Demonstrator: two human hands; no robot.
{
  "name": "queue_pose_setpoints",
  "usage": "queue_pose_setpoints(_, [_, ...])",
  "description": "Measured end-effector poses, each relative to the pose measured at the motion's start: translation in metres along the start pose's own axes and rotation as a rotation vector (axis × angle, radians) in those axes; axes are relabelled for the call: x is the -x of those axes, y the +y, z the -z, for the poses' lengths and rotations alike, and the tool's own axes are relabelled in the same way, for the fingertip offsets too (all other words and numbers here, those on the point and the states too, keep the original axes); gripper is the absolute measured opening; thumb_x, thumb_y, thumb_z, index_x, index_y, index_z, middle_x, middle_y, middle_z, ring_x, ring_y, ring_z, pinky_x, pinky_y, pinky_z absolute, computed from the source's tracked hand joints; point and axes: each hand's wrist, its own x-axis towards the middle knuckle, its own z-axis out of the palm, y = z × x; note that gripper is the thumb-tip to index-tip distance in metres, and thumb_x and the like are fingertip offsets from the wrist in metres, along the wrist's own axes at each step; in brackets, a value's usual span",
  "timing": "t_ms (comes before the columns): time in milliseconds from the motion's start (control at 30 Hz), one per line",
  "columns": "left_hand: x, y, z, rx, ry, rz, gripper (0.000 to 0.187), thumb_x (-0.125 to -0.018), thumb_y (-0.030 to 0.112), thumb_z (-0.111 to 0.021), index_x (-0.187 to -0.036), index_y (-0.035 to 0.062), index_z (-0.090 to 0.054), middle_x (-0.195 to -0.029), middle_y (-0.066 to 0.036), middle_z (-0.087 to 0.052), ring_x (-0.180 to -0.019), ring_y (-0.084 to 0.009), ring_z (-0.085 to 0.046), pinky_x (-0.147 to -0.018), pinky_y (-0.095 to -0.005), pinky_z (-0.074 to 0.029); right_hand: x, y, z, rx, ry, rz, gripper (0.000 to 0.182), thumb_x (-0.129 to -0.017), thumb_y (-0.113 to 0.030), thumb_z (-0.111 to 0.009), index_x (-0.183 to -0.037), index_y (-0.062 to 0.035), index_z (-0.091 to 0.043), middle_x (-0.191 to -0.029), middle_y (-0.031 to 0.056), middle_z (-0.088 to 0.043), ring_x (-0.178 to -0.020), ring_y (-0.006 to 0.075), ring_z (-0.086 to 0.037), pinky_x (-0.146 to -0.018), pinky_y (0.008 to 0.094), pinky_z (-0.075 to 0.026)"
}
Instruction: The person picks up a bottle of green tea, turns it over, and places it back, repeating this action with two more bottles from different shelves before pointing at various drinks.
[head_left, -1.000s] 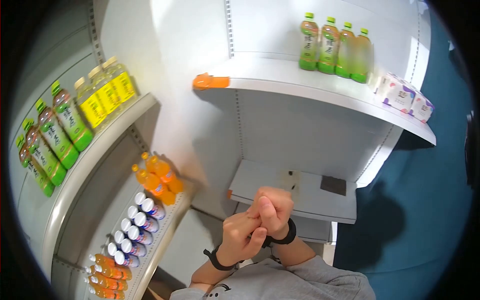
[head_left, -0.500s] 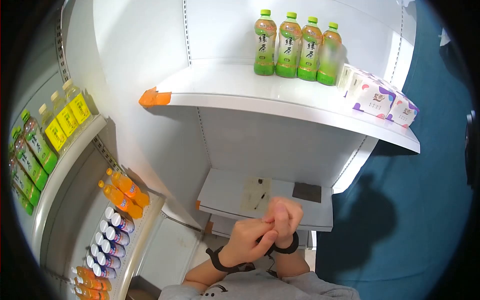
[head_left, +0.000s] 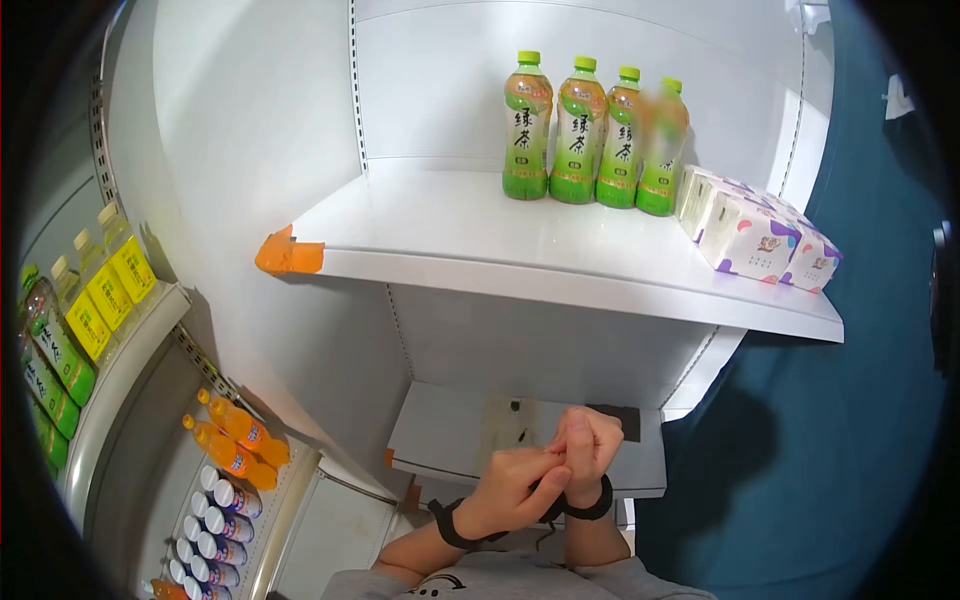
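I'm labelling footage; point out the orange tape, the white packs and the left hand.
Orange tape (head_left: 305, 258): head view, its flat right part.
White packs (head_left: 742, 236): head view, a front face.
Left hand (head_left: 508, 491): head view, the back.

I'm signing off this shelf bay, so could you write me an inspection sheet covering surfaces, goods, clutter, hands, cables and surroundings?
Surface: upper shelf white, bare left of the bottles.
Goods: four green-capped bottles upright in a row; patterned packs at the right end.
Clutter: orange tape on the upper shelf's left corner; dark flat piece on the lower shelf, partly hidden.
Grip: left hand and right hand clasped, fingers curled; anything inside cannot be seen.
Cables: thin dark strand below the hands; cannot tell if it is a cable.
Surroundings: stocked shelving at left, teal curtain with a shadow at right.
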Motion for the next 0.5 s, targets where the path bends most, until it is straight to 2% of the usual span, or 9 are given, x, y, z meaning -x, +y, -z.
queue_pose_setpoints(133, [-0.017,-0.006,0.011,0.012,0.018,-0.026,0.018,-0.081,0.014,-0.048,-0.071,0.0007,-0.054,-0.057,-0.013,-0.049,-0.049,-0.0279,-0.048,-0.046,-0.0323,-0.038,-0.015,0.012,-0.009,-0.006,0.004,0.026,0.038,-0.078,-0.016,-0.043,-0.043,-0.0006,-0.039,-0.039,0.0044,-0.038,-0.035,0.0093,-0.035,-0.034,0.0236,-0.024])
queue_pose_setpoints(200, [-0.028,-0.009,0.016,0.051,0.05,-0.011,0.029,-0.083,0.024,-0.046,-0.064,0.0027,-0.051,-0.05,-0.011,-0.042,-0.043,-0.0235,-0.045,-0.042,-0.0313,-0.035,-0.025,0.014,-0.012,-0.035,0.001,0.039,0.036,-0.079,-0.012,-0.044,-0.045,-0.0001,-0.041,-0.039,0.0039,-0.038,-0.036,0.0084,-0.035,-0.035,0.0246,-0.024])
queue_pose_setpoints(233, [-0.034,-0.009,0.021,0.053,0.042,-0.011,0.029,-0.083,0.024,-0.046,-0.064,0.0027,-0.051,-0.05,-0.011,-0.042,-0.043,-0.0235,-0.045,-0.042,-0.0313,-0.035,-0.034,0.009,-0.013,-0.027,-0.001,-0.013,0.036,-0.08,-0.013,-0.044,-0.046,0.0,-0.042,-0.04,0.0033,-0.038,-0.037,0.0076,-0.035,-0.035,0.0245,-0.025])
queue_pose_setpoints(300, [-0.052,-0.007,0.03,0.166,-0.022,0.159,0.02,-0.083,0.017,-0.05,-0.082,-0.0012,-0.056,-0.062,-0.011,-0.055,-0.054,-0.0176,-0.054,-0.05,-0.0279,-0.04,-0.058,-0.005,-0.014,0.041,-0.05,-0.073,0.036,-0.081,-0.016,-0.044,-0.049,0.0003,-0.044,-0.043,0.0023,-0.041,-0.04,0.0065,-0.037,-0.037,0.0239,-0.027])
queue_pose_setpoints(400, [-0.101,0.003,0.054,0.631,-0.042,0.327,0.029,-0.086,0.026,-0.045,-0.094,-0.0006,-0.055,-0.085,-0.005,-0.058,-0.077,-0.0107,-0.055,-0.064,-0.0235,-0.043,-0.108,-0.027,-0.013,0.169,-0.103,-0.099,0.031,-0.083,-0.02,-0.045,-0.061,0.0005,-0.053,-0.053,0.002,-0.05,-0.051,0.0062,-0.045,-0.046,0.0217,-0.035])
queue_pose_setpoints(433, [-0.123,0.012,0.064,0.761,-0.036,0.422,0.032,-0.087,0.028,-0.043,-0.098,0.0002,-0.055,-0.092,-0.004,-0.057,-0.083,-0.0101,-0.053,-0.068,-0.0229,-0.044,-0.128,-0.029,-0.011,0.094,-0.128,-0.089,0.027,-0.082,-0.019,-0.046,-0.066,0.0002,-0.055,-0.058,0.0024,-0.053,-0.055,0.0068,-0.047,-0.049,0.0215,-0.037])
queue_pose_setpoints(467, [-0.148,0.008,0.073,0.681,-0.063,0.309,0.031,-0.087,0.027,-0.042,-0.103,0.0034,-0.053,-0.094,-0.006,-0.056,-0.084,-0.0116,-0.054,-0.069,-0.0243,-0.045,-0.15,-0.03,-0.01,0.02,-0.153,-0.082,0.024,-0.081,-0.019,-0.047,-0.071,0.0,-0.057,-0.063,0.0028,-0.055,-0.059,0.0075,-0.05,-0.053,0.0213,-0.04])
queue_pose_setpoints(500, [-0.174,0.01,0.08,0.58,-0.022,0.265,0.03,-0.085,0.026,-0.044,-0.105,0.0053,-0.053,-0.089,-0.005,-0.055,-0.082,-0.0129,-0.055,-0.07,-0.0261,-0.045,-0.173,-0.032,-0.009,0.097,-0.126,-0.048,0.024,-0.081,-0.021,-0.046,-0.074,-0.0012,-0.057,-0.065,0.0023,-0.054,-0.06,0.0073,-0.048,-0.054,0.0214,-0.038])
